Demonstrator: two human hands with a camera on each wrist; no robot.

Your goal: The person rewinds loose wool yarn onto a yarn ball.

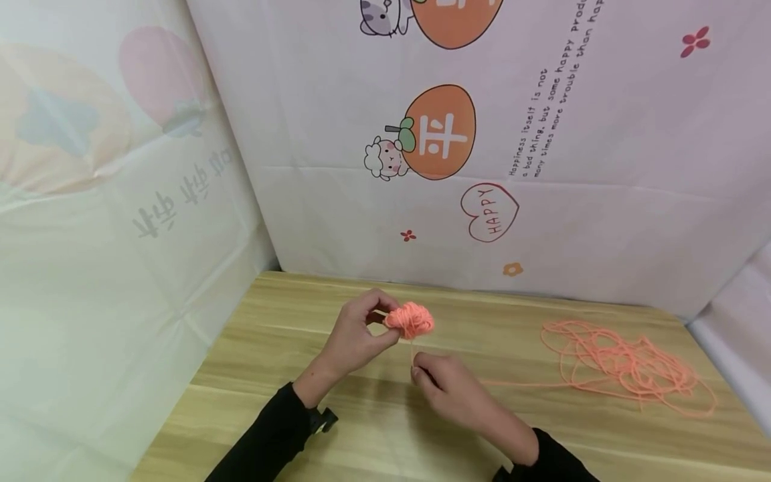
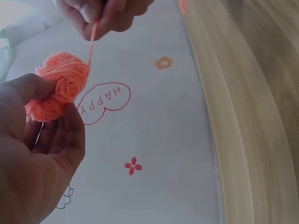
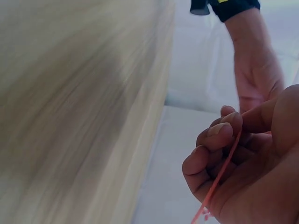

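Observation:
A small wound ball of coral-orange yarn (image 1: 415, 320) is held above the table by my left hand (image 1: 355, 335). In the left wrist view, thumb and fingers grip the ball (image 2: 63, 77) from one side. Just below and to the right of it, in the head view, my right hand (image 1: 454, 389) pinches the strand that runs taut up to the ball. Its fingers are curled, and the yarn strand (image 3: 219, 177) crosses the palm in the right wrist view. The ball itself cannot be seen in the right wrist view.
A loose, tangled heap of the same yarn (image 1: 632, 368) lies on the right of the wood-grain table (image 1: 289, 301). One strand runs from it along the tabletop to the right hand. Printed white cloth (image 1: 337, 214) hangs behind the table and along its left side.

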